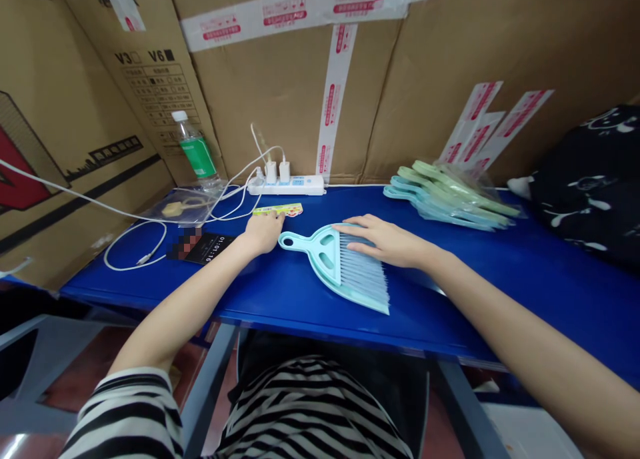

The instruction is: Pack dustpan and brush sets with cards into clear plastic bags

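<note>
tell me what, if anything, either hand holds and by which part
The right hand lies open over the brush's bristles; no grip shows. The left hand is at the card; whether it grips cannot be told.

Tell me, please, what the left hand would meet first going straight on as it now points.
The left hand would probably first meet the yellow-green card at its fingertips; the white power strip seems to lie beyond, though depth is unclear.

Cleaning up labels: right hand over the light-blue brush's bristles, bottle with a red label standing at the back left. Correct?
Label colour's wrong: the head view shows the bottle with a green label, at the back left. Right hand over the light-blue brush stands.
</note>
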Demonstrator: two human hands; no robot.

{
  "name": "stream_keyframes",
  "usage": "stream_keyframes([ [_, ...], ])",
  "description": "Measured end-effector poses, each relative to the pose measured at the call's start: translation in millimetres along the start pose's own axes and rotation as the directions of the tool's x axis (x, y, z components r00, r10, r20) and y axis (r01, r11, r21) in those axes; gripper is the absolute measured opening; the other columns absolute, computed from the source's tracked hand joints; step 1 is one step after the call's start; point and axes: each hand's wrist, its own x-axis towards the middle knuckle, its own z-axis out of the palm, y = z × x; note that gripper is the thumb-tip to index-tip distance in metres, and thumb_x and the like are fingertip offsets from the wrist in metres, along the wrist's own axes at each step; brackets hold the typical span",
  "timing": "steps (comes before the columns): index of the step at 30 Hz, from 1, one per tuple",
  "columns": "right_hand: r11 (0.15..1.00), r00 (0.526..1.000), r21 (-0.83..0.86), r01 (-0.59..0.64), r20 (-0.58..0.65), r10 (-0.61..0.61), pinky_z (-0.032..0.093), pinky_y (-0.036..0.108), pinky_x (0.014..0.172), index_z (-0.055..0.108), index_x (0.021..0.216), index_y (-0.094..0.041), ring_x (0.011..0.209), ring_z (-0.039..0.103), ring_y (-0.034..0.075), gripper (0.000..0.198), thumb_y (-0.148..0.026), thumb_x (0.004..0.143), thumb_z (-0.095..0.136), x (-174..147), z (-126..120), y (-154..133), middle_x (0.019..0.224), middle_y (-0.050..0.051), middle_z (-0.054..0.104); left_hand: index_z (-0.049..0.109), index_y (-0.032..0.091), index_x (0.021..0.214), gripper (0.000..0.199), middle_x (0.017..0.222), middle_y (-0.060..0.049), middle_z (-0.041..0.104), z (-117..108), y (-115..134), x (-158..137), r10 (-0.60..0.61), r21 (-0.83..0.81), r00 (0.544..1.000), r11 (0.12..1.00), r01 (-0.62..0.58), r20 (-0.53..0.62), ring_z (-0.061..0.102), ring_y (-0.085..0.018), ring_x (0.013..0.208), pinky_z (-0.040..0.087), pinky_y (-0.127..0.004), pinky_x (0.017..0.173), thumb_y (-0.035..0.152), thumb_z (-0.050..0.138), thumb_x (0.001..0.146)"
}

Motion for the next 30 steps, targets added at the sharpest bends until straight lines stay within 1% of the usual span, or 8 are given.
stream_keyframes([
  [4, 1.000, 0.999, -0.022, -0.018, -0.043, 0.018, 0.046, 0.051, 0.093, 0.048, 0.141, -0.026, 0.112, 0.055, 0.030, 0.061, -0.058, 0.094, 0.027, -2.4, -2.6, 4.0, 0.131, 0.014, 0.057, 0.049, 0.013, 0.131, 0.045, 0.122, -0.018, 0.059, 2.0, 1.0, -2.7, 0.024, 0.016, 0.999, 1.000, -0.023, -0.042, 0.062, -0.026, 0.110, 0.050, -0.035, 0.088, 0.008, 0.033, 0.089],
  [8, 0.998, 0.996, -0.028, -0.061, -0.065, 0.059, 0.046, 0.052, 0.094, 0.049, 0.140, -0.022, 0.114, 0.054, 0.031, 0.064, -0.059, 0.093, 0.026, -5.1, -5.4, 9.0, 0.131, 0.016, 0.057, 0.054, 0.014, 0.126, 0.042, 0.121, -0.017, 0.059, 3.4, 0.5, -0.3, 0.043, 0.019, 0.997, 0.999, -0.041, -0.070, 0.058, -0.026, 0.115, 0.048, -0.037, 0.092, 0.008, 0.033, 0.090],
  [12, 0.997, 0.996, -0.030, -0.074, -0.056, 0.072, 0.046, 0.053, 0.095, 0.049, 0.140, -0.020, 0.115, 0.054, 0.032, 0.065, -0.059, 0.093, 0.026, -5.8, -5.8, 10.6, 0.130, 0.017, 0.058, 0.050, 0.016, 0.130, 0.042, 0.121, -0.014, 0.062, 3.8, -2.4, 3.0, 0.090, -0.005, 0.995, 0.996, -0.090, -0.053, 0.061, -0.024, 0.111, 0.048, -0.034, 0.091, 0.009, 0.034, 0.092],
  [16, 0.997, 0.996, -0.032, -0.075, -0.053, 0.073, 0.045, 0.053, 0.095, 0.050, 0.140, -0.023, 0.116, 0.054, 0.031, 0.063, -0.058, 0.093, 0.026, -6.0, -5.8, 9.7, 0.130, 0.016, 0.057, 0.043, 0.025, 0.139, 0.048, 0.125, -0.012, 0.060, 4.6, -7.7, 4.9, 0.170, -0.025, 0.985, 0.985, -0.171, -0.035, 0.062, -0.023, 0.109, 0.046, -0.035, 0.092, 0.012, 0.033, 0.094],
  [19, 0.996, 0.996, -0.034, -0.084, -0.037, 0.082, 0.045, 0.052, 0.096, 0.049, 0.140, -0.021, 0.117, 0.054, 0.031, 0.065, -0.058, 0.093, 0.025, -6.1, -6.4, 8.8, 0.131, 0.017, 0.057, 0.039, 0.030, 0.143, 0.053, 0.128, -0.012, 0.057, 8.9, -11.7, 7.5, 0.200, -0.034, 0.979, 0.979, -0.201, -0.030, 0.062, -0.024, 0.109, 0.046, -0.035, 0.093, 0.011, 0.031, 0.094],
  [24, 0.996, 0.996, -0.036, -0.086, -0.033, 0.085, 0.045, 0.052, 0.096, 0.050, 0.140, -0.020, 0.116, 0.054, 0.031, 0.064, -0.057, 0.093, 0.026, -6.2, -6.6, 9.1, 0.130, 0.017, 0.057, 0.033, 0.035, 0.145, 0.057, 0.145, -0.007, 0.045, 22.1, -18.4, 14.0, 0.248, -0.070, 0.956, 0.963, -0.261, -0.154, 0.058, -0.022, 0.117, 0.043, -0.035, 0.098, 0.012, 0.035, 0.093],
  [26, 0.996, 0.996, -0.033, -0.077, -0.040, 0.076, 0.046, 0.052, 0.095, 0.050, 0.139, -0.021, 0.115, 0.055, 0.031, 0.062, -0.057, 0.093, 0.027, -6.4, -6.3, 9.8, 0.129, 0.017, 0.058, 0.035, 0.036, 0.144, 0.055, 0.146, -0.006, 0.044, 24.4, -19.8, 15.0, 0.252, -0.083, 0.952, 0.960, -0.269, -0.173, 0.058, -0.021, 0.117, 0.043, -0.035, 0.100, 0.013, 0.035, 0.094],
  [30, 0.998, 0.998, -0.024, -0.053, -0.040, 0.052, 0.047, 0.051, 0.093, 0.052, 0.138, -0.024, 0.110, 0.057, 0.030, 0.059, -0.055, 0.094, 0.028, -6.6, -6.2, 11.1, 0.126, 0.015, 0.061, 0.044, 0.030, 0.139, 0.050, 0.144, -0.005, 0.049, 19.5, -17.2, 12.4, 0.267, -0.069, 0.949, 0.957, -0.282, -0.169, 0.058, -0.020, 0.119, 0.043, -0.035, 0.102, 0.013, 0.037, 0.093],
])
